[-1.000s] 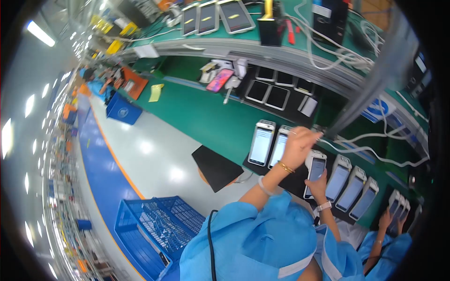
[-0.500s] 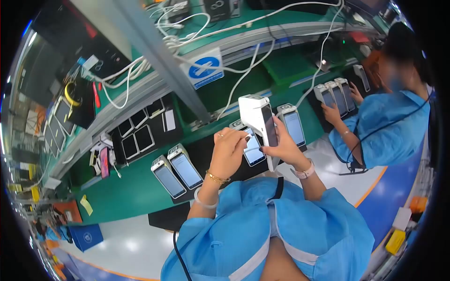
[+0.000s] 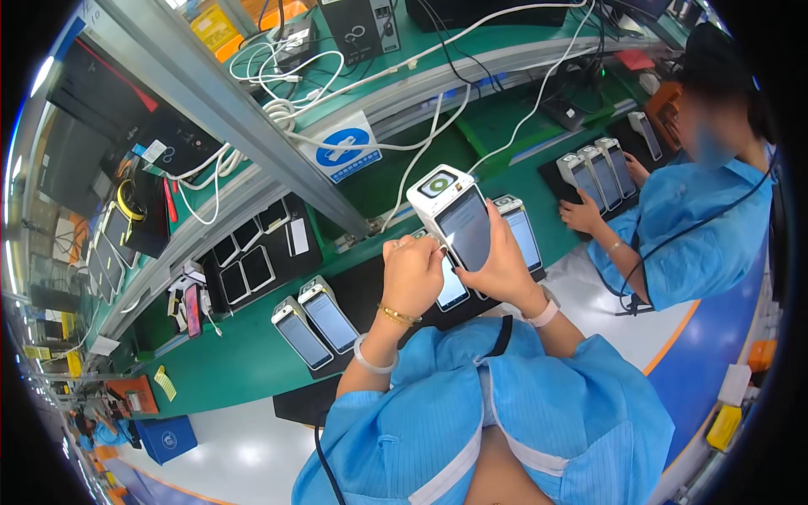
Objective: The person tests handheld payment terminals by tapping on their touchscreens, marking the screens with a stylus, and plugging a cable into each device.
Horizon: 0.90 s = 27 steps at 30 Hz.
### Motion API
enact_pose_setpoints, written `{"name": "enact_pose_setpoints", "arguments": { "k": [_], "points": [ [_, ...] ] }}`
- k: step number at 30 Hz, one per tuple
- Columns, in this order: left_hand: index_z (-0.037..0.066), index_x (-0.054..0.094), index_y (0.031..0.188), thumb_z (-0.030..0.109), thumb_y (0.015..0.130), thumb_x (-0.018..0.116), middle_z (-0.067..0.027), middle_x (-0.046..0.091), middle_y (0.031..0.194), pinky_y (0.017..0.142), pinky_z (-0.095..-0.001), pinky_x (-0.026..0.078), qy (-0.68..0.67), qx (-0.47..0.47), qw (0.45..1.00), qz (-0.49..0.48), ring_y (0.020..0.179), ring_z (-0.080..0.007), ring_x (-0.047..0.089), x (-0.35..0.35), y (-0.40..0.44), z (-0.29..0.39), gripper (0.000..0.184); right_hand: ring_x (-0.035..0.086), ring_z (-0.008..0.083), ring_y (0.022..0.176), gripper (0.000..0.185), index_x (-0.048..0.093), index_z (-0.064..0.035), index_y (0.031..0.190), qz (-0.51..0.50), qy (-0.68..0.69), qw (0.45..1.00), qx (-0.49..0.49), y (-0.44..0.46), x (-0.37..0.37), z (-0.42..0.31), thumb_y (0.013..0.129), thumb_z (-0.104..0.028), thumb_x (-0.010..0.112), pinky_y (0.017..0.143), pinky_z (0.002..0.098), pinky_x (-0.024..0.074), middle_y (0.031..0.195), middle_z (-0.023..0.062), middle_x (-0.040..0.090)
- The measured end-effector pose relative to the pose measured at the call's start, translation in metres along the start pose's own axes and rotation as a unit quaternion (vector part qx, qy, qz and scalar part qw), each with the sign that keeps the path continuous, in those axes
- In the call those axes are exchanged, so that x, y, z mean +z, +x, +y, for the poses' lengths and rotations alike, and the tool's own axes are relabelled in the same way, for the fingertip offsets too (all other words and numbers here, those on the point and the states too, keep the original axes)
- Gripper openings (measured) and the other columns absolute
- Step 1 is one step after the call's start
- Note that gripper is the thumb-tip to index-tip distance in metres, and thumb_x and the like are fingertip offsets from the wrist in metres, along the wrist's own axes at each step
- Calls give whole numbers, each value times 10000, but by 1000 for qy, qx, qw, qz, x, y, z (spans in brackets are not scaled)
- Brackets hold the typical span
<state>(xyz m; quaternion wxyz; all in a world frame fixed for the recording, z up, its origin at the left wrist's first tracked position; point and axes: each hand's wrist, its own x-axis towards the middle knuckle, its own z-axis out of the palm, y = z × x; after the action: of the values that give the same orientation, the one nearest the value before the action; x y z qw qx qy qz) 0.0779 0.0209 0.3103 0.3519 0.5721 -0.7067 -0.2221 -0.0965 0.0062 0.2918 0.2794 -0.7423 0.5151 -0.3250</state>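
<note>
My right hand grips a white handheld payment terminal by its right side and lower end, raised above the bench. Its dark screen faces me, and a round green-and-white mark shows on its top. My left hand is closed in a pinch against the terminal's left edge. What lies between those fingertips is hidden. Behind my hands, a lit terminal is partly covered, and another terminal lies to the right. Two more, a left terminal and its neighbour, rest left of my hands.
A black mat lies on the green bench. A tray of phone-like panels stands left. A metal post and white cables are ahead. At right, a co-worker handles several terminals.
The held terminal has turned from edge-on so that its screen and top mark face me. My left hand stays pinched at its left edge. The co-worker's near hand has shifted slightly left.
</note>
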Motion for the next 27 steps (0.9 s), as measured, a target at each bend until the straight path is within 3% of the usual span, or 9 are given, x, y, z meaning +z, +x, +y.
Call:
{"name": "enact_pose_setpoints", "arguments": {
  "k": [4,8,11,14,17,20,22,23,27],
  "points": [
    [37,587,687,61,768,588,-120,587,653,697,-395,346,-7,-14,1000,-8,695,-294,540,5,2,1,84,483,347,924,1066,139,102,1378,40,-42,996,-69,1,-3,3,575,-164,787,825,389,419,1004,223,454],
    [33,600,712,60,771,592,-120,589,655,711,-384,355,0,0,1000,6,703,-294,542,7,7,14,65,482,370,949,1065,138,108,1376,54,-24,997,-55,-2,-6,9,575,-165,785,850,408,415,1040,242,452],
    [26,629,764,78,788,597,-94,607,681,736,-362,373,-136,-36,989,-45,703,-257,558,14,18,16,66,443,422,1121,1052,143,123,1367,67,47,997,-13,-1,-11,23,580,-169,778,977,412,372,1212,312,407],
    [38,615,901,57,762,652,-55,613,697,789,-348,378,-342,-150,920,-123,736,-234,582,34,26,22,145,414,349,1213,1040,160,113,1369,63,210,975,39,2,-37,26,590,-175,786,1022,390,328,1272,264,401],
    [60,613,899,55,744,676,-35,616,707,844,-365,359,-94,68,993,-31,762,-227,585,48,39,9,168,426,313,1211,1038,160,86,1381,159,179,969,60,0,-48,66,599,-176,790,1023,371,330,1275,231,419],
    [72,613,770,32,714,665,-50,609,720,816,-368,345,45,120,991,39,747,-222,568,53,60,-2,86,472,288,1161,970,170,72,1383,237,209,943,109,12,-72,111,656,-132,780,979,341,383,1252,213,451],
    [72,610,775,30,711,663,-56,609,728,817,-374,341,89,154,981,77,750,-221,566,57,77,-5,93,451,218,1166,890,179,26,1402,259,390,871,149,28,-90,139,690,-25,709,977,328,370,1261,161,443],
    [71,607,785,27,712,657,-58,605,728,821,-387,336,118,184,971,97,763,-227,560,61,86,-5,99,512,197,1081,859,183,51,1384,270,475,820,172,39,-101,152,711,-23,711,916,312,431,1206,150,485],
    [70,606,824,20,713,651,-66,605,774,875,-421,316,177,224,954,91,833,-233,564,73,120,15,131,514,169,786,317,515,-66,1057,238,677,662,217,82,-124,256,792,-200,627,686,348,464,862,36,504]
  ]
}}
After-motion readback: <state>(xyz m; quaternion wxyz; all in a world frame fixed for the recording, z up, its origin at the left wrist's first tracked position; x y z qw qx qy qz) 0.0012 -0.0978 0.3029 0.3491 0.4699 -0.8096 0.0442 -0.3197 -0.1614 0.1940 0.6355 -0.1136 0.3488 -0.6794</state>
